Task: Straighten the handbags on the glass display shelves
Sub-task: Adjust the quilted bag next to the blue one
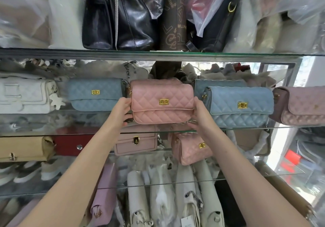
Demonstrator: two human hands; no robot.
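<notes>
Head view: a pink handbag (pixel 161 102) sits at the front of the middle glass shelf (pixel 281 127), clasp facing out.
Left hand (pixel 125 108): fingers (pixel 127 102) curled round the bag's left end.
Right hand (pixel 200 112): wrapped round the right end, low down.
Neighbours: left blue handbag (pixel 95 95) is set further back; right blue handbag (pixel 241 105) is just beside.
Step in hand: probably squaring the pink bag. Keep both ends level, turn its front parallel to the shelf edge, and leave even gaps on each side.
Hidden: fingertips behind the bag, its base and its strap. I cannot tell whether it rests on the glass or is lifted.
Hard to make out: things behind the row, blurred by reflections.
</notes>
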